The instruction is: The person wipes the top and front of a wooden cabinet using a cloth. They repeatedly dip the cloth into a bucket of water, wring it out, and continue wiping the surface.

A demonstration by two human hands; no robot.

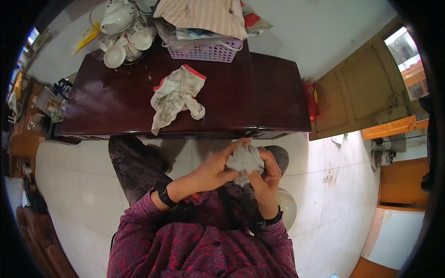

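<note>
A crumpled bundle of grey-white knit fabric (246, 159) is held between my two hands, above my lap and just short of the table edge. My left hand (217, 166), slightly blurred, curls its thumb and fingers about the bundle's left side. On the other side, my right hand (266, 173) grips it with the thumb in front and bent fingers behind. What the bundle is cannot be told for sure. Beyond my hands, soiled white knit work gloves (179, 93) with red cuffs lie in a loose heap on the dark wooden table (222, 104).
Toward the back of the table stand a purple plastic basket (205, 52) with striped cloth (203, 15) on top, a white teapot (119, 17) and several cups (114, 56). A red bag (312, 100) hangs beside a wooden door (361, 90). Near my right forearm is a pale round object (286, 208).
</note>
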